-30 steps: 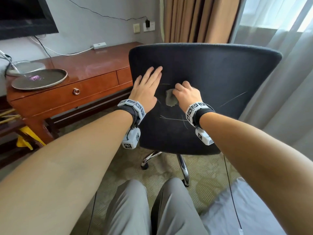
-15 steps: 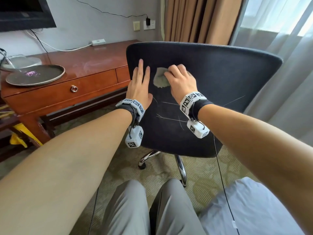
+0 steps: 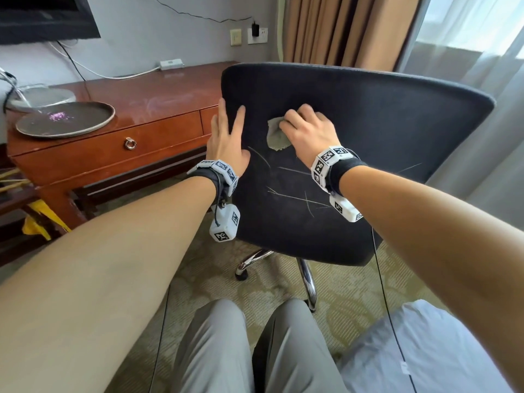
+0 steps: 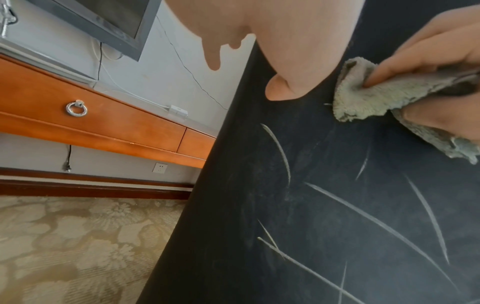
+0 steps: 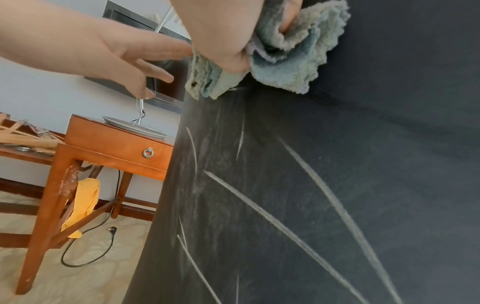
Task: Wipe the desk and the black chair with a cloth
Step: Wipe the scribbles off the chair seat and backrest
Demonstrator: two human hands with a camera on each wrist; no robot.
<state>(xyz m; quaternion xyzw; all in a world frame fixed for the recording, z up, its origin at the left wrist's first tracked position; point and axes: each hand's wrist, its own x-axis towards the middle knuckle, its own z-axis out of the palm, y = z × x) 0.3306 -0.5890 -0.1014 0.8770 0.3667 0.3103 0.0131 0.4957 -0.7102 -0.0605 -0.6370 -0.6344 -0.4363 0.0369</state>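
The black chair (image 3: 382, 131) faces me with its back, which carries several pale scratch-like streaks (image 4: 376, 222) (image 5: 272, 218). My right hand (image 3: 307, 131) grips a bunched grey-green cloth (image 3: 276, 136) (image 4: 369, 96) (image 5: 285, 61) and presses it on the upper left part of the backrest. My left hand (image 3: 226, 137) lies flat with straight fingers against the chair's left edge, beside the cloth. The brown wooden desk (image 3: 158, 92) stands to the left behind the chair.
On the desk sit a round metal tray (image 3: 65, 119) and a lamp base (image 3: 42, 97). A power strip (image 3: 171, 63) lies at the desk's back. A yellow cloth (image 5: 83, 203) hangs under the desk's left end. Curtains (image 3: 354, 29) hang at right; my knees (image 3: 249, 350) are below.
My right hand carried the cloth up the backrest from its middle toward the upper part, then slightly back down. The left hand shifted to the chair's left edge.
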